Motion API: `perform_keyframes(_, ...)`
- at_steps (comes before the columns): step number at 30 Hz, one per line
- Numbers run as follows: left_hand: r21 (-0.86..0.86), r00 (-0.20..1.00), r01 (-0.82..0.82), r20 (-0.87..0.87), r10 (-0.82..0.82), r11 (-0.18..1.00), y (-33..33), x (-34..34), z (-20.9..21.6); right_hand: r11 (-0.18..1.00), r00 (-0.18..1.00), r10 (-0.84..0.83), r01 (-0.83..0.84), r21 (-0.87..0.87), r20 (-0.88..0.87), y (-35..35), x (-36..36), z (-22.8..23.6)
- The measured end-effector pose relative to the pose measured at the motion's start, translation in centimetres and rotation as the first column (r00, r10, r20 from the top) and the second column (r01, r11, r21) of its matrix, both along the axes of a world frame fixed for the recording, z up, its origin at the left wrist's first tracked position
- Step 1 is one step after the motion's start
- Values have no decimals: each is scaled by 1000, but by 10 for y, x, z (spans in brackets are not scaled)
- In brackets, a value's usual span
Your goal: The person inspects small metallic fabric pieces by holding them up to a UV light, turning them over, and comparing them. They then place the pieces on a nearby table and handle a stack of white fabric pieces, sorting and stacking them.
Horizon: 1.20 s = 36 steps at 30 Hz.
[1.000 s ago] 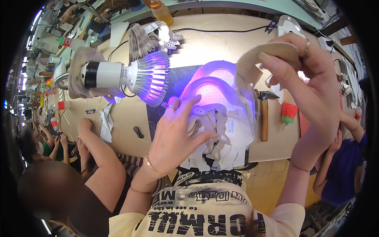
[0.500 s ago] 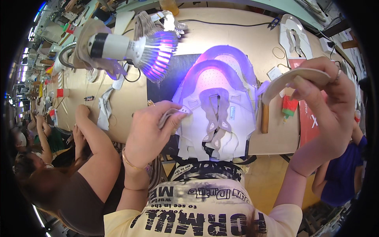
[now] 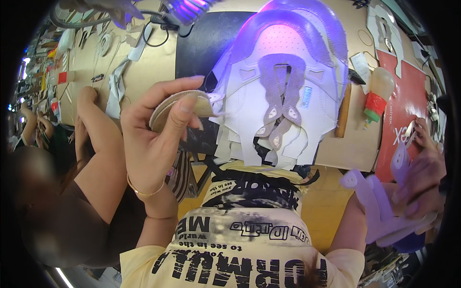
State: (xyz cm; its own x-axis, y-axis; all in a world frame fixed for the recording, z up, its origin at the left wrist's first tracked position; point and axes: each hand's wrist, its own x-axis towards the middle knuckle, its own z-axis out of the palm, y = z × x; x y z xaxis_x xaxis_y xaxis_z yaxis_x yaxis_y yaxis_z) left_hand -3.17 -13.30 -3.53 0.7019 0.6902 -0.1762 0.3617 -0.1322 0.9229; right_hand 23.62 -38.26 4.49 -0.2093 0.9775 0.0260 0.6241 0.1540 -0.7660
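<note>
My left hand [image 3: 153, 129] pinches a curved beige shoe part [image 3: 173, 108] between thumb and fingers, left of the stacked white shoe uppers [image 3: 240, 96]. A small pale tab with holes sticks out from its right end. Purple-lit light catches the uppers, which have a perforated toe, a furry grey-lilac rim and wavy grey eyelet strips [image 3: 294, 89]. At the far right my right hand [image 3: 418, 185] is smeared by motion. Its fingers appear closed on pale lilac shoe parts [image 3: 377, 206] with rounded, holed ends. Just above, fingers [image 3: 422, 134] hold a thin pale piece; whose they are is unclear.
A squeeze bottle with red and green [image 3: 377, 101] stands right of the uppers by a wooden stick [image 3: 343, 115] and a red board [image 3: 401, 125]. The glowing lamp [image 3: 187, 9] hangs over a black mat [image 3: 199, 53]. A co-worker's arm [image 3: 98, 129] rests at left.
My right hand has swung down to the far right, where pale shoe parts now show. My left hand has moved left, its shoe part turned. The view has shifted, putting the lamp near the top edge.
</note>
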Motion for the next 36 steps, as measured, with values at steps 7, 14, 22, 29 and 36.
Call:
perform_keyframes(7, -206, 978, 13, 208, 30, 979, -8, -3, -10, 980, 981, -195, 194, 32, 21, -4, -32, -18)
perform_keyframes(14, -328, 972, 85, 237, -5, 941, -18, -3, -8, 985, 968, -170, 171, -7, -185, 16, -57, -27)
perform_keyframes(22, -512, 933, 203, 359, -7, 834, -27, 10, -16, 973, 915, -208, 229, 21, -347, 46, -82, -57)
perform_keyframes(29, -537, 871, 393, 478, -114, 747, -17, 34, -5, 882, 802, -382, 465, 77, -458, 77, -83, -48)
perform_keyframes(36, -561, 759, 605, 620, -198, 565, -12, 45, 25, 859, 802, -428, 505, 88, -416, 94, -67, -33)
